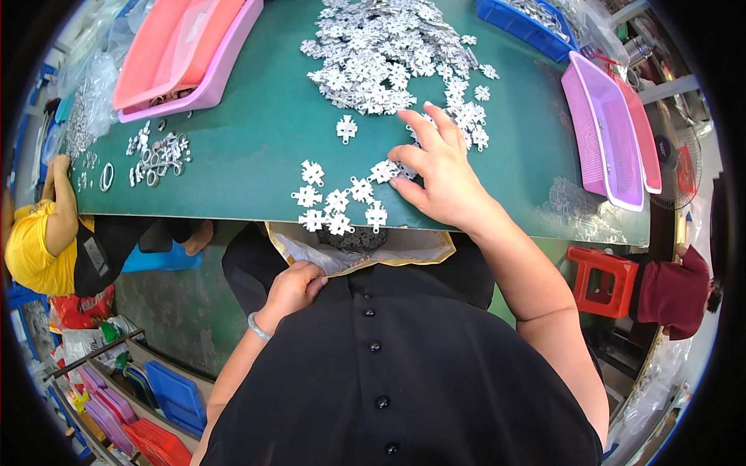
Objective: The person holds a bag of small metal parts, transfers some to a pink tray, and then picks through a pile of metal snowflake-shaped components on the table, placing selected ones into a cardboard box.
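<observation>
A heap of small silver cross-shaped metal pieces [388, 58] lies at the far middle of the green table [249, 147]. My right hand [443, 167] is over the pieces to the right of centre, fingers spread. Its thumb and forefinger are beside a cross piece [383, 171]; whether they touch it I cannot tell. Several loose cross pieces [336, 201] lie near the front edge, and a single one [346, 129] lies apart. On my lap is an open bag [311, 255] with a white inside and yellow border, dark contents in it. My left hand [294, 292] pinches its near left rim.
Stacked pink and purple baskets [210, 78] stand at the far left, beside small silver rings and parts [159, 159]. To the right are a purple basket [594, 132] and a blue tray [528, 23] of metal parts. Two other people sit left and right, near a red stool [600, 281].
</observation>
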A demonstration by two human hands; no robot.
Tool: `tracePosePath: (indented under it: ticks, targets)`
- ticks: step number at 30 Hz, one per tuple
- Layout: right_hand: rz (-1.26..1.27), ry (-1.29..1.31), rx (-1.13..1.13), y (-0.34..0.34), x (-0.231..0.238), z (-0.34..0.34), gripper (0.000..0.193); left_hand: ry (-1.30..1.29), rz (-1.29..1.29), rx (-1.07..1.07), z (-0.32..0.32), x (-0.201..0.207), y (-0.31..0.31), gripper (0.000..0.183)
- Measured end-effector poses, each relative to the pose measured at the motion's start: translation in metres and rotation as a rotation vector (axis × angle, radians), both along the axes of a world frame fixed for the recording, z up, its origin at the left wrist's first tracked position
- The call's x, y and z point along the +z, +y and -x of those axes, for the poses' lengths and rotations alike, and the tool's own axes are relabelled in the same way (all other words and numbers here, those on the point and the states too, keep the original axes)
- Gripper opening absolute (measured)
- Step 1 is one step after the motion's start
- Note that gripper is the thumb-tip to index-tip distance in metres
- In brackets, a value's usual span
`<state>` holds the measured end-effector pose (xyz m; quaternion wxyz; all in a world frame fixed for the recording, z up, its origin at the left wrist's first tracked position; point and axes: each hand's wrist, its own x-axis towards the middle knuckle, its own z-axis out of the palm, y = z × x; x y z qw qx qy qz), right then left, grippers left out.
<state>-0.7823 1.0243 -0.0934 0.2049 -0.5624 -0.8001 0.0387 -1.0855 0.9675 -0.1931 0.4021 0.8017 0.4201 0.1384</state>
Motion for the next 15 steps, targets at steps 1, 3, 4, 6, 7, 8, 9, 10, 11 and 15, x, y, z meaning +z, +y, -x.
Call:
tracePosePath:
  ticks: [1,3,4,6,7,8,9,10,11,15]
  targets:
    - [-0.012,0.054,0.013,0.000,-0.003,0.001,0.032,0.001,0.007,0.003,0.000,0.001,0.000,0.006]
    - [-0.029,0.146,0.039,0.000,-0.006,0.001,0.033,-0.004,0.009,0.002,-0.001,0.001,0.000,0.006]
    - [-0.028,0.148,0.042,0.000,-0.005,0.001,0.033,-0.008,0.012,0.010,0.000,0.001,-0.001,0.006]
    - [0.014,0.143,-0.010,-0.004,0.001,-0.001,0.033,-0.002,0.009,0.011,0.001,-0.001,-0.001,0.006]
    - [0.015,0.143,-0.010,-0.006,0.002,-0.004,0.033,0.002,0.006,0.008,0.001,-0.001,-0.001,0.006]
    - [0.030,0.107,-0.012,-0.009,0.002,-0.009,0.034,0.002,0.007,0.008,0.001,-0.001,-0.001,0.006]
    - [0.046,0.070,-0.014,-0.011,0.003,-0.012,0.034,0.006,0.007,0.007,0.001,0.000,-0.001,0.006]
    - [0.047,0.070,-0.015,-0.014,0.003,-0.012,0.034,0.011,0.007,0.004,0.001,0.000,-0.001,0.006]
    - [0.046,0.056,-0.014,-0.016,0.004,-0.013,0.034,0.010,0.009,0.003,0.000,0.000,-0.001,0.006]
    - [0.041,0.093,0.007,-0.022,0.006,-0.016,0.033,0.008,-0.014,-0.005,0.000,0.000,0.000,0.006]
